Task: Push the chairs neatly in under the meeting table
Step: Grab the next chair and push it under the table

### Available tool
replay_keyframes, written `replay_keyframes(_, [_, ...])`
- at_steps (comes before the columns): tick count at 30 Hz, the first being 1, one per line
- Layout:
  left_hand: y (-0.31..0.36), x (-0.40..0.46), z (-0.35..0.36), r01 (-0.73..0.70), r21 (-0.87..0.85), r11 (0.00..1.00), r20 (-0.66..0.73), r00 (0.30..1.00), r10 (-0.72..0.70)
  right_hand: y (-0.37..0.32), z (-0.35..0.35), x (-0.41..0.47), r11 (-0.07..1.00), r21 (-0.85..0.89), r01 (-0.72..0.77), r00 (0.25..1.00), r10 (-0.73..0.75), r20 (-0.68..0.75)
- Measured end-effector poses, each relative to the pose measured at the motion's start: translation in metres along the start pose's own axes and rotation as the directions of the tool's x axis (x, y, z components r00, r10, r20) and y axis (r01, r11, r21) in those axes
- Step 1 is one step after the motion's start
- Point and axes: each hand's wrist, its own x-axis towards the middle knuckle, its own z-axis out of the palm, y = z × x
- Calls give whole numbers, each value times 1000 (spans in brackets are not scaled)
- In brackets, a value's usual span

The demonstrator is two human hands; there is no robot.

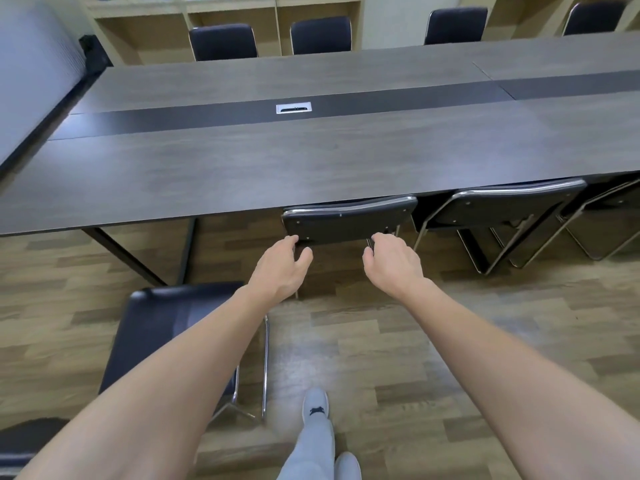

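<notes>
Leftmost, pulled-out chair (166, 337): clear of desk (242, 168), light, stiff-framed; take by backrest. Left hand (280, 265), right hand (393, 259): loosely open at tucked chair (349, 221), gripping nothing. Further chair (502, 206): tucked.

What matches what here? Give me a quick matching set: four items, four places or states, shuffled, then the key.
Items:
1. chair in front of the hands
2. chair at lower left
3. cable port
4. shelving

Places or states:
A. against the far wall
B. set in the dark strip of the meeting table
C. pulled out, standing on the open floor
D. backrest at the table edge, seat tucked under

Pairs: 1-D, 2-C, 3-B, 4-A
</notes>
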Motion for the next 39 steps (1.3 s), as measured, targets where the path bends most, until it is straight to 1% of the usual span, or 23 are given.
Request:
replay_keyframes(9, [-5, -44, -7, -46, 20, 999, -14, 999, 46, -10, -3, -49, 999, 20, 29, 999, -29, -13])
replay_keyframes(17, [-29, -51, -26, -95, 1, 995, -8, 995, 95, -40, -3, -65, 1000, 18, 8, 1000, -8, -15])
replay_keyframes(20, [-55, -55, -42, -108, -4, 994, 13, 994, 108, -70, 5, -71, 1000, 18, -9, 1000, 9, -7])
replay_keyframes(27, [-140, -66, -93, -104, 20, 994, 61, 993, 103, -158, 40, -98, 998, 37, -56, 996, 54, 65])
replay_keyframes(32, [-187, -78, -125, -105, 40, 994, 67, 992, 102, -211, 63, -119, 993, 84, -88, 995, 83, 58])
replay_keyframes(36, [-209, -93, -139, -98, 52, 994, 109, 990, 92, -243, 69, -134, 992, 89, -94, 994, 90, 58])
replay_keyframes(39, [-221, -106, -145, -101, 41, 994, 114, 989, 96, -258, 68, -145, 991, 93, -97, 994, 92, 55])
